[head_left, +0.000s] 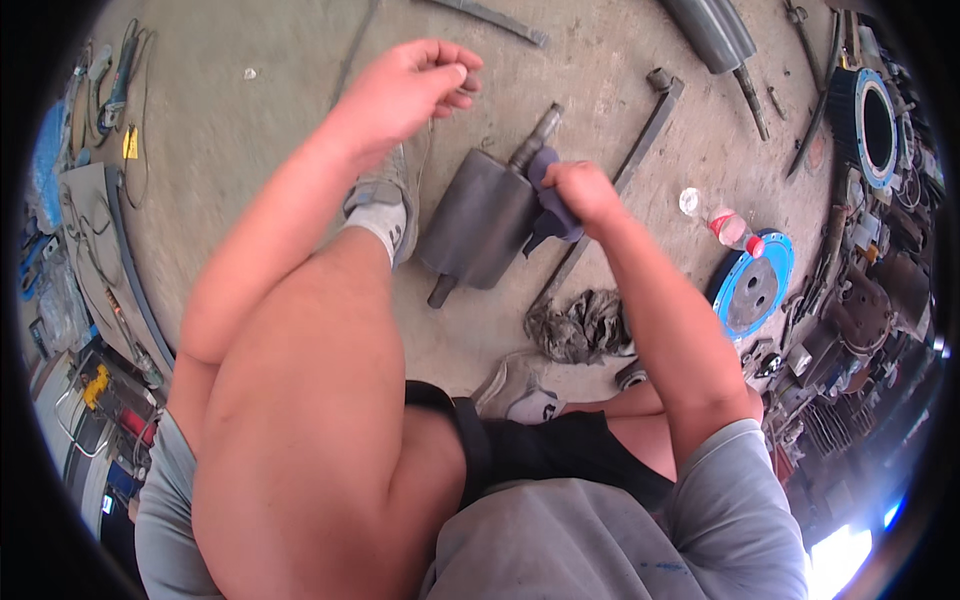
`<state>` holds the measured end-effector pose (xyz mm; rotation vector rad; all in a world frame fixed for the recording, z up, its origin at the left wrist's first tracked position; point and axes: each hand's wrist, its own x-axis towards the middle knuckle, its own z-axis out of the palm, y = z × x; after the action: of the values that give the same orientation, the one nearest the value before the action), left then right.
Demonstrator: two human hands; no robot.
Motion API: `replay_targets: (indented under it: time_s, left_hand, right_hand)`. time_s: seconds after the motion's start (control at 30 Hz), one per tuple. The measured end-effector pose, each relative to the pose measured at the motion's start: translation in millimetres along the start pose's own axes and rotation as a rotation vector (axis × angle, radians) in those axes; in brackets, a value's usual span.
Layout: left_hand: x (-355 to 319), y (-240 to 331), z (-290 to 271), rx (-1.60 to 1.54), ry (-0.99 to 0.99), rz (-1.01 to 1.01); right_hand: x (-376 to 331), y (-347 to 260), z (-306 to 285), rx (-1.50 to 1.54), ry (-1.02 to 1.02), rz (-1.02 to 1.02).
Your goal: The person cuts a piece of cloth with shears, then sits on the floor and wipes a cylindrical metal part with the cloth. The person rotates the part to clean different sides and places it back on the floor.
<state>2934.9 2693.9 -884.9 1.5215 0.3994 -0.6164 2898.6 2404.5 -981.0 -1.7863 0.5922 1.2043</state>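
One dark grey metal cylinder (478,222), a shaft jutting from each end, lies on the floor (230,130). The right hand (580,190) grasps a purple cloth (550,208) against it; the left hand (425,85) curls, perhaps pinching something, I cannot tell. A bottle (735,232) bears a red label, its lettering too small to read.

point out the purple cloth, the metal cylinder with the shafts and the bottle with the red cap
Purple cloth (560,222): head view, on its lower folds.
Metal cylinder (478,222): head view, middle of its dark curved side.
Bottle (729,227): head view, on the red band around its body.
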Motion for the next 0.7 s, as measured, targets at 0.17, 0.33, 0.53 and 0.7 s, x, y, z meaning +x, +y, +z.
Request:
replay_targets:
  time_s: [0.17, 0.33, 0.53, 0.7]
  left_hand:
    - [0.5, 3.0, 4.2, -0.004, 0.011, 0.009]
    - [0.0, -0.3, 6.8, 0.036, -0.036, -0.008]
    - [-3.7, -3.8, 3.2, 0.05, 0.002, -0.036]
    - [-4.3, -2.8, 3.9, 0.047, -0.003, -0.01]
  right_hand:
    - [-8.6, 6.9, -18.0, -0.078, 0.117, -0.202]
    - [-11.5, -3.8, -24.8, -0.13, 0.36, -0.268]
    - [-43.0, -47.3, -39.2, -0.176, 0.528, -0.583]
    - [-33.8, -86.7, 6.9, -0.685, 0.168, -0.696]
